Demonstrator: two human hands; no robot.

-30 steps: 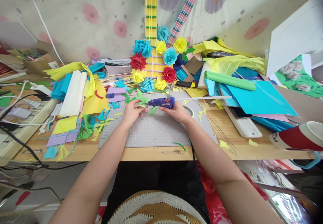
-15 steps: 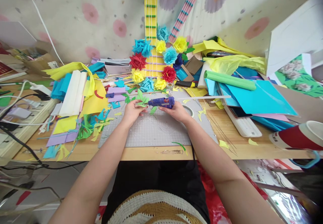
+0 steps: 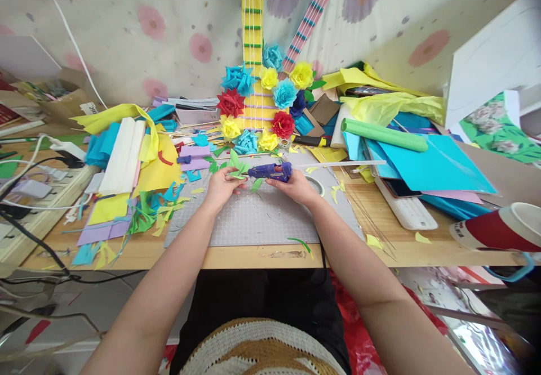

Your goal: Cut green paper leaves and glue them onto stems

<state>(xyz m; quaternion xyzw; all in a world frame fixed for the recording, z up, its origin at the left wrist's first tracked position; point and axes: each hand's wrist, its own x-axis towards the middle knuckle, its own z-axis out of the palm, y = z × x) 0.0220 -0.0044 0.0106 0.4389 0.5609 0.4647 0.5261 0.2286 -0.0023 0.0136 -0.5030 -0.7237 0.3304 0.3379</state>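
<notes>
Over the grey cutting mat (image 3: pixel 270 223), my right hand (image 3: pixel 296 186) is closed around a dark blue hot glue gun (image 3: pixel 269 171). A long white glue stick (image 3: pixel 346 163) sticks out of its back end toward the right. My left hand (image 3: pixel 224 186) pinches a green paper leaf (image 3: pixel 236 168), and the gun's nozzle points at it, close to my fingertips. Whether the nozzle touches the leaf I cannot tell. Another green leaf (image 3: pixel 256 184) shows just under the gun. Several more green leaves (image 3: pixel 214 166) lie beyond my left hand.
A yellow paper guitar (image 3: pixel 252 43) with paper flowers stands against the wall behind the mat. Colored paper scraps (image 3: pixel 143 211) and a power strip (image 3: pixel 51 206) are at left. Blue sheets (image 3: pixel 439 164), a green paper roll (image 3: pixel 384 134) and a paper cup (image 3: pixel 499 227) are at right.
</notes>
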